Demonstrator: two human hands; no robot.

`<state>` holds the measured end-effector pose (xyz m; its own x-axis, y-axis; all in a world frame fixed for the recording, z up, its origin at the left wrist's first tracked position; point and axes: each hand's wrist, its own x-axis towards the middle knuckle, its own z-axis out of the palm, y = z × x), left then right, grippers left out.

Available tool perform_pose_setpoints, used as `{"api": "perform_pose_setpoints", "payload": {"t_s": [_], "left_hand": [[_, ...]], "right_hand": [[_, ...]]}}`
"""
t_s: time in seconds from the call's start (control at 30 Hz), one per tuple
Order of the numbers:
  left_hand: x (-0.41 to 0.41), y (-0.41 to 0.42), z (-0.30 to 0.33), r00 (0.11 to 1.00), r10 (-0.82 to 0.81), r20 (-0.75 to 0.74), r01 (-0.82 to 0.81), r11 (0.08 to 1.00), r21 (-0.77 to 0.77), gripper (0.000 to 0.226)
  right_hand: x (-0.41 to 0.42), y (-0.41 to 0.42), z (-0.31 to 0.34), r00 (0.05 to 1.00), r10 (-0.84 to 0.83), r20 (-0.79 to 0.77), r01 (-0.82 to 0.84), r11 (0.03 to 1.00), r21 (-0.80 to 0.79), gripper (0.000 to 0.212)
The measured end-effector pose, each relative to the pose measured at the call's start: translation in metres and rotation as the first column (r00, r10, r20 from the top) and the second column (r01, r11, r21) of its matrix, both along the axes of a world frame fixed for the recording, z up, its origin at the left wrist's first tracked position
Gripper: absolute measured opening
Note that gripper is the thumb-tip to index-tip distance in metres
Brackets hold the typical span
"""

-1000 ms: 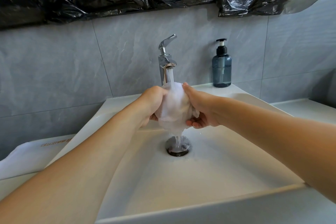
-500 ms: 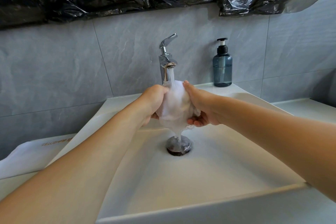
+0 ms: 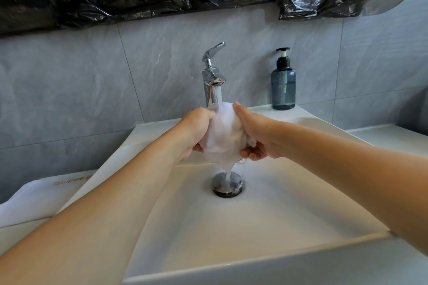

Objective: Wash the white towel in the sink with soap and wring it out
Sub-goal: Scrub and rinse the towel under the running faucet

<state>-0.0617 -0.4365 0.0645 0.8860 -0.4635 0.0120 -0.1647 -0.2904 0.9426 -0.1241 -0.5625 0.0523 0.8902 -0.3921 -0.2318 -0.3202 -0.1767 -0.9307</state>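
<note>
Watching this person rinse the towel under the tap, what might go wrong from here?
Three risks, as I judge it:
1. The tap runs onto the towel, bunched between the left hand and right hand; water may splash past the sink.
2. Loose threads hang from the towel above the drain and might catch there.
3. Wet hands reaching for the soap bottle on the rim may knock it over.

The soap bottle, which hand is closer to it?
Right. The right hand grips the white towel on the side toward the soap bottle, which stands behind it on the sink ledge. The left hand grips the towel's far side.
</note>
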Motion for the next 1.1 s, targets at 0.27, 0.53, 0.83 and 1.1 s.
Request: {"api": "perform_pose_setpoints", "payload": {"t_s": [0.27,0.53,0.83,1.1], "left_hand": [[-0.0016,0.0002,-0.0002,1.0,-0.008,0.005,0.008,1.0,0.006,0.032],[0.0,-0.0003,-0.0018,1.0,-0.006,0.006,0.006,1.0,0.01,0.033],[0.001,-0.0007,-0.0022,1.0,-0.017,0.014,0.017,1.0,0.023,0.035],[0.0042,-0.0014,-0.004,1.0,-0.019,0.021,0.018,0.999,0.031,0.034]], "right_hand": [[-0.0008,-0.0006,0.0,1.0,0.012,-0.016,-0.013,0.999,-0.038,0.072],[0.0019,-0.0007,-0.0007,1.0,-0.018,-0.02,0.017,0.999,-0.045,0.073],[0.0016,-0.0005,-0.0002,0.999,-0.021,-0.025,0.02,0.997,-0.069,0.074],[0.0005,0.0002,0.0001,0.999,-0.007,-0.032,0.005,0.997,-0.078,0.074]]}}
